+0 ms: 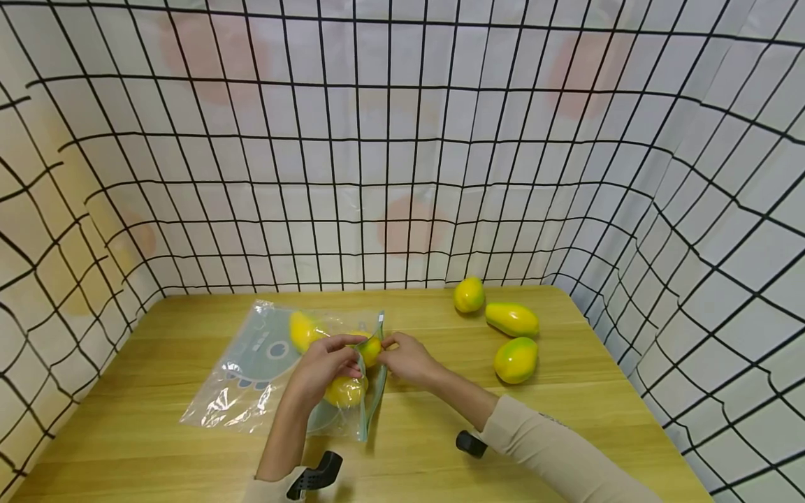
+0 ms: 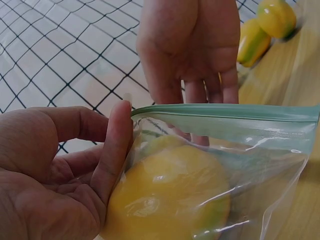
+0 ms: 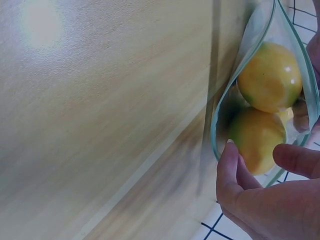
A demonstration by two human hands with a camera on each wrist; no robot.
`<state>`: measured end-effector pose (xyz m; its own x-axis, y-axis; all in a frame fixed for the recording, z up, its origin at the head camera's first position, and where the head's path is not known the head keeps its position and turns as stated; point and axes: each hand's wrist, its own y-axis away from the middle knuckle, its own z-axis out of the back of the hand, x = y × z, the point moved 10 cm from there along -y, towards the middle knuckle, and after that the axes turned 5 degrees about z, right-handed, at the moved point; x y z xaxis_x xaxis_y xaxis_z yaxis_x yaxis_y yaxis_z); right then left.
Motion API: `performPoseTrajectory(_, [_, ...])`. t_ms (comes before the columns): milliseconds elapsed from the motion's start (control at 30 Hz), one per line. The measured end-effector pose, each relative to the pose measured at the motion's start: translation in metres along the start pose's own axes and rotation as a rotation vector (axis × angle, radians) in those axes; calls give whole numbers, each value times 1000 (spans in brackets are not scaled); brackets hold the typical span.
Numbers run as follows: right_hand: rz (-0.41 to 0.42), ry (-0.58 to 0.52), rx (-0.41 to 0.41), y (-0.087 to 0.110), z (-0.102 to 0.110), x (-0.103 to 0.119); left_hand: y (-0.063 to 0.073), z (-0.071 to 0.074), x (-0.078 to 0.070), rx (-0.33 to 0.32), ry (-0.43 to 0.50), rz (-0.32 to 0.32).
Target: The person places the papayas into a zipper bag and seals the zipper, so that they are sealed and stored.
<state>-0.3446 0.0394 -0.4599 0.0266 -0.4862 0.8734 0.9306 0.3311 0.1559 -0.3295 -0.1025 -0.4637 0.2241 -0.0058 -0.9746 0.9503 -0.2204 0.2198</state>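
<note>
A clear zip bag (image 1: 235, 402) with a printed teal picture lies on the table, its mouth facing right. Several yellow-green mangoes are inside, one mango (image 3: 270, 75) and a second mango (image 3: 257, 142) just within the opening. My left hand (image 1: 323, 367) pinches the bag's zip edge (image 2: 225, 111) from the left, holding the mouth apart. At the mouth, my right hand (image 1: 407, 360) has its fingers (image 3: 229, 165) and thumb spread around the second mango, close to the rim. Whether they press on that mango is not clear.
To the right on the wooden table (image 1: 434, 419) lie a round mango (image 1: 469, 295), a long papaya-like fruit (image 1: 512, 319) and another mango (image 1: 516, 360). A white wall with a black grid (image 1: 390, 161) encloses the back and sides.
</note>
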Motion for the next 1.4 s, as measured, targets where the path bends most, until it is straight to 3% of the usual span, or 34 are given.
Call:
performPoseTrajectory(600, [15,-19,14,-5,-8,1,-1,1,3,-12,-2,4])
performPoseTrajectory(767, [34,26,0,-3,-5,2,-1,1,4,-7,3,8])
performPoseTrajectory(1000, [109,116,-35,-1,5,9,0,2,2,-15,16,3])
performPoseTrajectory(1400, [108,192,-102,6,47,6,1,1,1,-41,7,25])
